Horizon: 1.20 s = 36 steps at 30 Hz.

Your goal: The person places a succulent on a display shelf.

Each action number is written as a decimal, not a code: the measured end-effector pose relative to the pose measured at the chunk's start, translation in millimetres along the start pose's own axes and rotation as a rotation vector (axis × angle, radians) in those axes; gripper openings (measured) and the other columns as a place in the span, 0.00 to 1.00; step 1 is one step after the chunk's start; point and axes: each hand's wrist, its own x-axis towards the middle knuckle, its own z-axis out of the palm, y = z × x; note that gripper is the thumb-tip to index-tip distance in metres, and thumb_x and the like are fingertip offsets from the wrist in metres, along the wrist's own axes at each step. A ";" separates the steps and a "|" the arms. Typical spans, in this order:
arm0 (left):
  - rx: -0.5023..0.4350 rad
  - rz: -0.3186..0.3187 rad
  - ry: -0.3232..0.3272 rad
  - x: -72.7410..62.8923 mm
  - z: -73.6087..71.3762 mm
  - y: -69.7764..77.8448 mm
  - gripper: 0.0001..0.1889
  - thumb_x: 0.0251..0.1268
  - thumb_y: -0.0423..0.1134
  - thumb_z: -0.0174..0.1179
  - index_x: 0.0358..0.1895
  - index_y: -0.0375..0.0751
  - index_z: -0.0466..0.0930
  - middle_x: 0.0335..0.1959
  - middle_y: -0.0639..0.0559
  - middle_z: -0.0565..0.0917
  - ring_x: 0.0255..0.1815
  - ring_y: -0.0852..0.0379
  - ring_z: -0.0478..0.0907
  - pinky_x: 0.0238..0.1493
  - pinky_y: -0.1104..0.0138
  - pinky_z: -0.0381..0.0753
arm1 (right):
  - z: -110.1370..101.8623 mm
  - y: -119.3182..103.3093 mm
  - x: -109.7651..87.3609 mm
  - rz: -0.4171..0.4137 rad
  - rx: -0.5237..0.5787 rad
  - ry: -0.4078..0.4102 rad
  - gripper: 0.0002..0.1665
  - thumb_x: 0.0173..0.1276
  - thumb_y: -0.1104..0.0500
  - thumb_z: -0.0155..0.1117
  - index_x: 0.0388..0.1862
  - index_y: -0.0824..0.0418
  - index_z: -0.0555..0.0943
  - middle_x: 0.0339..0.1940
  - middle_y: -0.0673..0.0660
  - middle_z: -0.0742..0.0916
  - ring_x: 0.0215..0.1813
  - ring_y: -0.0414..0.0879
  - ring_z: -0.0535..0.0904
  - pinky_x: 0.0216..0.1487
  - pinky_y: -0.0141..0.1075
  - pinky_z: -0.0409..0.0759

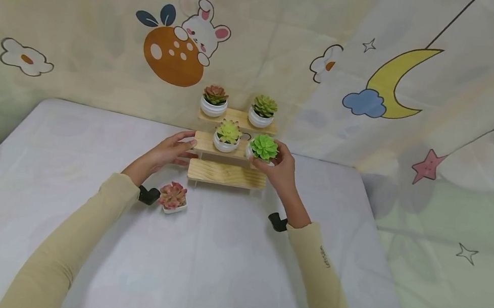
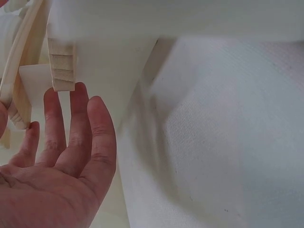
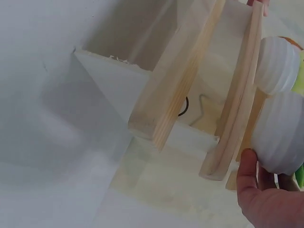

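In the head view my right hand [image 1: 280,170] grips the white pot of a bright green succulent [image 1: 264,147] at the right end of the middle shelf. The right wrist view shows my thumb and fingers around the ribbed pot [image 3: 280,135], right at the shelf edge. My left hand [image 1: 168,151] holds the left end of the three-tier wooden stand [image 1: 226,173]. Its thumb and a finger meet the middle board, and other fingertips touch the lower board's end [image 2: 62,66]. A yellow-green succulent [image 1: 227,135] stands on the middle shelf, left of the gripped pot.
On the top shelf stand a reddish succulent [image 1: 214,101] and a green succulent [image 1: 263,111]. A pink succulent [image 1: 173,197] in a white pot sits on the white table [image 1: 197,270], beside my left wrist. A printed cloth [image 1: 278,40] hangs behind the stand.
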 end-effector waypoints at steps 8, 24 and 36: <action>0.004 -0.003 0.004 0.5 1.3 0.0 0.34 0.78 0.50 0.47 0.79 0.45 0.45 0.71 0.32 0.65 0.68 0.35 0.68 0.64 0.45 0.69 | 0.9 4.8 11.1 0.027 0.016 0.017 0.40 0.57 0.62 0.75 0.67 0.65 0.70 0.60 0.62 0.78 0.55 0.52 0.77 0.50 0.33 0.75; -0.001 -0.001 0.000 0.0 1.3 -0.9 0.34 0.78 0.49 0.47 0.79 0.45 0.45 0.71 0.31 0.64 0.68 0.34 0.68 0.64 0.43 0.68 | 1.8 6.7 16.5 0.025 -0.007 0.007 0.38 0.59 0.61 0.74 0.67 0.64 0.71 0.55 0.61 0.80 0.38 0.43 0.71 0.39 0.30 0.71; -0.019 0.015 -0.004 -0.3 2.3 -0.4 0.34 0.78 0.49 0.46 0.79 0.45 0.45 0.71 0.31 0.64 0.68 0.35 0.67 0.64 0.44 0.68 | 6.1 -15.6 7.2 0.019 -0.037 0.004 0.37 0.60 0.66 0.72 0.67 0.72 0.68 0.59 0.69 0.78 0.46 0.55 0.75 0.37 0.27 0.70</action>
